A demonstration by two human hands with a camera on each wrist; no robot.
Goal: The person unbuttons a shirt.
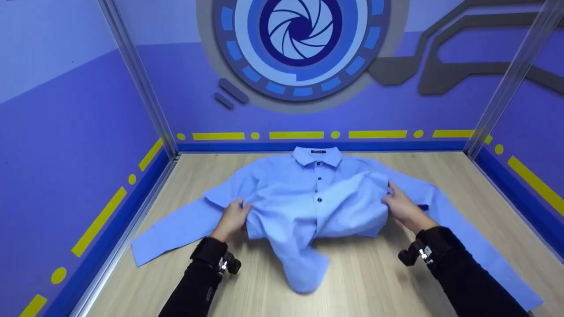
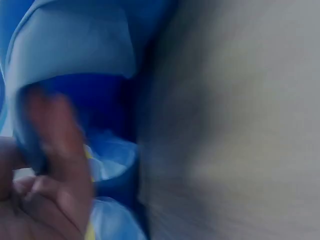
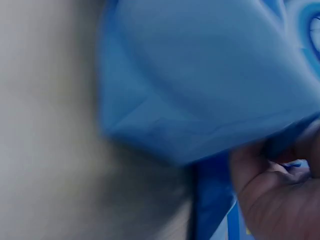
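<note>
A light blue buttoned shirt (image 1: pixel 282 207) lies face up with its collar (image 1: pixel 318 157) toward the back wall and its sleeves spread to both sides. My left hand (image 1: pixel 233 218) pinches the shirt's left-hand side edge; in the left wrist view, thumb and fingers (image 2: pixel 62 130) close over the cloth. On the other side my right hand (image 1: pixel 402 207) grips the opposite edge, which is lifted and bunched. Between the hands the lower body is raised in folds, and one front corner (image 1: pixel 306 273) hangs toward me. In the right wrist view the cloth (image 3: pixel 210 75) billows beside the hand.
The shirt is on a light wooden table (image 1: pixel 352 286). Blue-purple printed panels (image 1: pixel 167 88) wall in the back and both sides, with metal posts (image 1: pixel 141 79) at the corners. The right sleeve (image 1: pixel 484 251) stretches out past my right forearm.
</note>
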